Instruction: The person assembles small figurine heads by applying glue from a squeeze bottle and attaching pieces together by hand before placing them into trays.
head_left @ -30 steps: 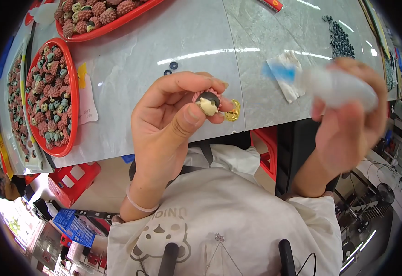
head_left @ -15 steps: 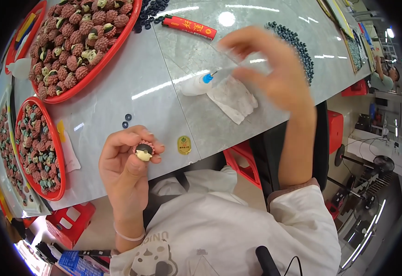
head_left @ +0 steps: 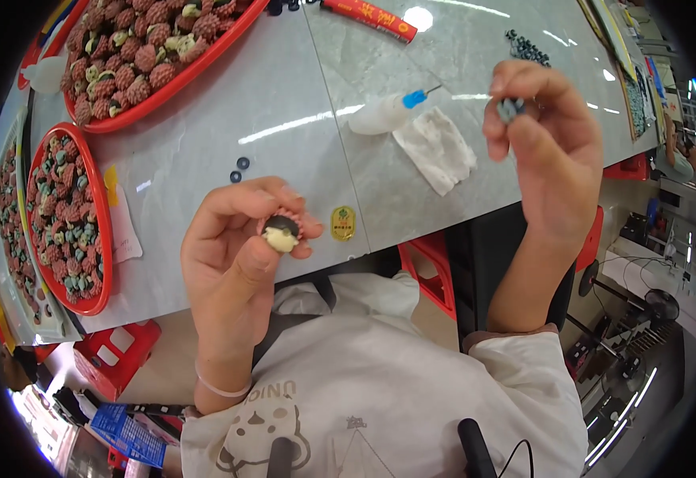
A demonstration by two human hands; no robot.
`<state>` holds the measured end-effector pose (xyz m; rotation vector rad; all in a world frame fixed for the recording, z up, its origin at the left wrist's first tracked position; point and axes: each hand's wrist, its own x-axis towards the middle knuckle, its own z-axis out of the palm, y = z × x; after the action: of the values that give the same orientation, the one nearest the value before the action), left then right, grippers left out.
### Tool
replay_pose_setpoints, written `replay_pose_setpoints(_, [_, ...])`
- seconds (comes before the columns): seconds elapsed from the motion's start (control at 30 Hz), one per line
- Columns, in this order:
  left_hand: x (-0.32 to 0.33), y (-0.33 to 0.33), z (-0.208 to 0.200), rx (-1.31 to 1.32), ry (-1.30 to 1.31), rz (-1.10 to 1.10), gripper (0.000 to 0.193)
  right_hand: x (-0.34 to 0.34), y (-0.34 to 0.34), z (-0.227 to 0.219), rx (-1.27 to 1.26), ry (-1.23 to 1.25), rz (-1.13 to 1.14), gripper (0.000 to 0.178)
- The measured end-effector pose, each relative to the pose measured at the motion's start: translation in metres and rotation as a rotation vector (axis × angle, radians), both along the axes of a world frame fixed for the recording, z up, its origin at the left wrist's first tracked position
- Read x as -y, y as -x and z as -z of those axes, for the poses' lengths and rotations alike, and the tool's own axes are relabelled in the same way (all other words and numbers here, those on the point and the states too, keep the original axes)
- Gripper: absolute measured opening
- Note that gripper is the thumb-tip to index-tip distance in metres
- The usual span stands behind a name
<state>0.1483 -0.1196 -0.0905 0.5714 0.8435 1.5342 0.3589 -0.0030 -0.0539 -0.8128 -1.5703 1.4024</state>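
Across the upper view, the grey tabletop [head_left: 284, 95] bears a large red tray [head_left: 196, 72] of pink pieces [head_left: 145, 56] between ten and eleven o'clock, apparently for easy reach. Both hands pinch narrowly: the left hand [head_left: 224, 267] at nine, the right hand [head_left: 556, 143] at two. A white bottle [head_left: 380, 117] lies near twelve, presumably handy for the right. The left's ridged pink piece [head_left: 282, 229] turns its black-and-cream face up, likely for visibility; the right's smaller blue-grey piece [head_left: 510, 110] is partly hidden.
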Motion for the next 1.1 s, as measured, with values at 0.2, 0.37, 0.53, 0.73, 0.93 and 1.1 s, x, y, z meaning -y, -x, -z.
replay_pose_setpoints(0.2, [-0.003, -0.012, -0.002, 0.061, -0.052, 0.079, 0.032, 0.036, 0.025, 0.010, -0.233, 0.298, -0.196, 0.022])
replay_pose_setpoints(0.37, [0.001, -0.015, -0.008, -0.036, 0.017, 0.134, 0.039, 0.047, 0.045, 0.003, -0.232, 0.385, -0.224, 0.023])
replay_pose_setpoints(0.53, [0.007, -0.014, -0.010, -0.045, 0.046, 0.128, 0.042, 0.052, 0.047, 0.010, -0.116, -0.027, -0.188, 0.023])
replay_pose_setpoints(0.73, [0.008, -0.014, -0.003, -0.065, 0.064, 0.082, 0.041, 0.051, 0.049, 0.007, 0.052, -0.368, -0.197, 0.021])
replay_pose_setpoints(0.93, [0.007, -0.007, -0.001, -0.257, -0.092, 0.017, 0.039, 0.052, 0.060, 0.003, 0.101, -0.640, -0.116, 0.023])
replay_pose_setpoints(1.1, [0.000, 0.000, -0.016, -0.148, 0.019, 0.022, 0.045, 0.058, 0.078, 0.007, 0.227, -0.653, -0.050, 0.019])
